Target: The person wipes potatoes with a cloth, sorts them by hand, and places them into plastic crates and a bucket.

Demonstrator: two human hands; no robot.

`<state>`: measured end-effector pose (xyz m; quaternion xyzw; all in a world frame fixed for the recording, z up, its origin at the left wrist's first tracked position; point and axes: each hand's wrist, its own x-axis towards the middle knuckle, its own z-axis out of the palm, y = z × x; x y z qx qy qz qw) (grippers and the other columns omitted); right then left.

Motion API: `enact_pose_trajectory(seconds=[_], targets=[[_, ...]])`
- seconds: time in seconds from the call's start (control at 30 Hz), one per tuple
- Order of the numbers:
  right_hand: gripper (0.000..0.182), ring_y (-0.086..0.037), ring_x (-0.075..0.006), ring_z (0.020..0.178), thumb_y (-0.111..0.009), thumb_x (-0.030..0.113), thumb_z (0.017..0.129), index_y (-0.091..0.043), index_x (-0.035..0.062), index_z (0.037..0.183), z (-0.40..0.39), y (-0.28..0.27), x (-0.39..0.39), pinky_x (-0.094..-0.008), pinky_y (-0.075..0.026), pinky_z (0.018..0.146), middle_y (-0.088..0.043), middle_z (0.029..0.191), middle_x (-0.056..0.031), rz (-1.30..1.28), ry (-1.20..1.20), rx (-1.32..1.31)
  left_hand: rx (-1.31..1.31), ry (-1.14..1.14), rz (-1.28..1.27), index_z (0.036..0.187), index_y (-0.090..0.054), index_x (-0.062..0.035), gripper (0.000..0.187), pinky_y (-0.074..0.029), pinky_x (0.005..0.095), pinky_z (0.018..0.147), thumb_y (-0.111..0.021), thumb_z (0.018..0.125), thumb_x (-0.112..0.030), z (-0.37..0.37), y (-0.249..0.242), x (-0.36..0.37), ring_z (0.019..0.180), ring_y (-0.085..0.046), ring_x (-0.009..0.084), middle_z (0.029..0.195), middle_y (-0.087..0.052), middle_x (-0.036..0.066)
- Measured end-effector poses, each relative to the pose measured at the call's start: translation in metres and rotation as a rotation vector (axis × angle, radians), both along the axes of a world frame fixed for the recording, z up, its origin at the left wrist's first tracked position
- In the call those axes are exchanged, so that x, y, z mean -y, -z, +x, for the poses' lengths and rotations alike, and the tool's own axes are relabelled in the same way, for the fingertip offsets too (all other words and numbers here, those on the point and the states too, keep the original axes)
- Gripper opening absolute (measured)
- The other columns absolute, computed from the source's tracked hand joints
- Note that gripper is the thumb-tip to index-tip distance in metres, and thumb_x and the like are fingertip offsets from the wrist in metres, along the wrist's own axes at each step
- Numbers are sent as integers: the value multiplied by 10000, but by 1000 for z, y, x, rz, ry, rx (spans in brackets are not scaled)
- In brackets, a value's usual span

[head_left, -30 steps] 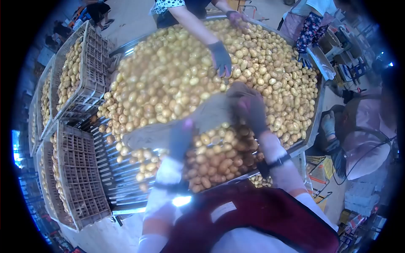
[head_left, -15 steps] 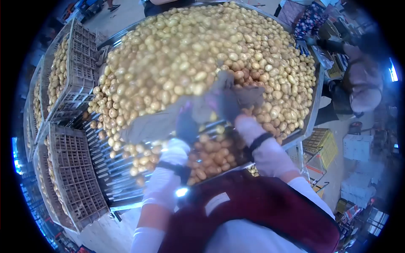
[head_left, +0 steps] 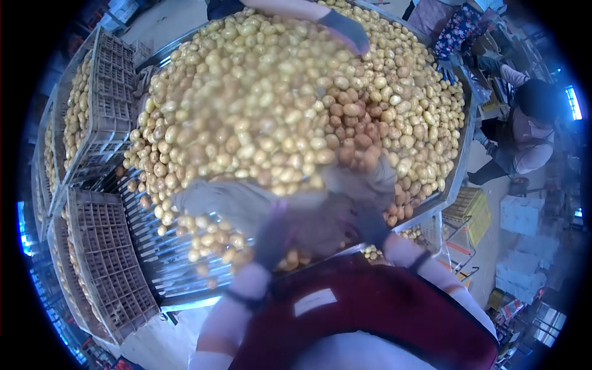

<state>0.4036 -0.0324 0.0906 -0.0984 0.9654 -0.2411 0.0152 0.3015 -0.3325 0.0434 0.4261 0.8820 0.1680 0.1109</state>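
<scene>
A grey cloth lies wrinkled across the near edge of a big heap of small yellow-brown, potato-like produce. My left hand, in a dark glove, grips the cloth on the left. My right hand, gloved too, grips its right part. Between the hands the cloth sags close to my maroon apron; motion blur softens the fingers. Redder, browner pieces form a patch just beyond the cloth.
The heap rests on a metal slatted table. Filled plastic crates stand stacked at the left. Another person's gloved hand reaches over the far side. A person is at the right, near a yellow crate.
Both my hands have drawn the cloth toward my body, uncovering more reddish-brown pieces. A co-worker's gloved arm has come in over the heap's far side.
</scene>
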Motion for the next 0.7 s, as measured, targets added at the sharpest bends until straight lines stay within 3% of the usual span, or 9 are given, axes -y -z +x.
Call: enact_pose_trajectory(seconds=[0.07,0.1,0.17,0.27,0.33,0.4,0.5,0.6,0.7], targets=[[275,-609,-346,915,-651,256,865,-694,157,1118,-27,1,4,-476,-472,806,-649,997,-112,146,53,114,167,-25,-226,1317,-628,-147,398,-332,511,1125,-595,949,-297,-32,-55,-63,1427,-376,389,1549,-402,186],[292,-603,-366,1002,-634,300,884,-694,154,1129,-44,18,-4,-476,-458,864,-662,1112,-116,272,113,225,11,-58,-96,1299,-631,-128,384,-355,508,1103,-592,953,-290,-39,-44,-74,1402,-403,392,1520,-434,185],[281,-607,-364,993,-615,291,898,-690,135,1119,-70,42,-28,-463,-459,859,-662,1098,-128,99,148,106,-281,-118,157,1264,-636,-90,360,-400,501,1061,-587,961,-276,-41,-1,-84,1354,-457,397,1463,-499,181],[261,-608,-355,990,-601,265,918,-685,117,1115,-70,26,-47,-450,-458,861,-667,1072,-137,-114,175,7,-243,42,306,1264,-607,-72,388,-482,506,919,-544,997,-346,-62,12,-68,1311,-529,328,1420,-524,188],[251,-604,-346,995,-601,256,931,-686,112,1118,-74,-31,-48,-441,-456,869,-669,1054,-140,-79,196,-5,486,-88,549,1255,-604,-51,389,-513,446,846,-523,1022,-351,-70,-55,-51,1163,-604,277,1272,-608,153],[247,-596,-335,1004,-607,262,945,-689,109,1121,-64,-132,-27,-430,-455,880,-669,1037,-144,98,255,21,901,-319,541,1240,-603,-33,381,-524,358,768,-512,1043,-346,-76,-138,-15,995,-638,205,1107,-661,100],[211,-618,-292,813,-587,311,972,-702,144,1033,-54,-134,-10,-449,-463,920,-632,879,-89,31,332,-723,459,-647,1024,1193,-609,-13,321,-485,253,716,-537,1045,-289,-79,-138,37,859,-592,113,941,-658,41],[195,-603,-284,831,-581,303,975,-691,148,1019,-70,-133,8,-478,-428,976,-630,936,-66,-44,284,-570,447,-538,990,1179,-604,2,328,-484,258,795,-530,1048,-289,-103,-159,51,887,-598,128,1008,-654,69],[164,-599,-277,866,-596,283,961,-683,153,1012,-73,-164,21,-458,-418,997,-641,952,-50,74,309,-799,109,-339,1132,1172,-605,6,340,-473,275,859,-503,1057,-297,-109,-159,68,927,-609,146,1030,-648,76]])
